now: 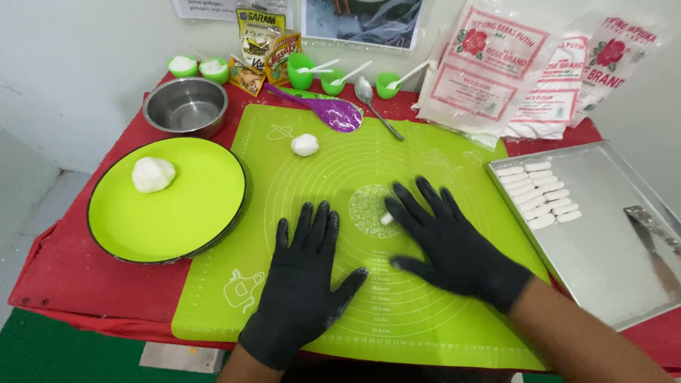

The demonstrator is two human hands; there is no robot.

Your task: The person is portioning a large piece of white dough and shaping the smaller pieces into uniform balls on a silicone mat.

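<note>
Both hands, in black gloves, lie palm-down on the lime-green silicone pastry mat (425, 312) that covers the middle of the red tablecloth (78, 276). The left hand (305, 276) rests flat with fingers spread, touching no dough, apparently steadying the mat. The right hand (447, 245) is likewise spread and flat, its fingers laid over a small white piece of dough (386, 218) at the mat's printed centre; only the left end of the piece shows, so its full shape cannot be told. The flat palm suits rolling rather than gripping. A small white ball of dough (305, 145) waits near the mat's far edge, and a larger white lump of dough (153, 174) sits on the round lime-green plate (191, 227) to the left, within reach as stock. To the right, a shallow metal tray (610, 269) holds short white dough sticks (540, 195) laid in two neat columns at its far left corner, apart from a metal scraper (656, 248). Behind stand a steel bowl (186, 106), a purple spatula (333, 112) and flour bags (489, 71).
</note>
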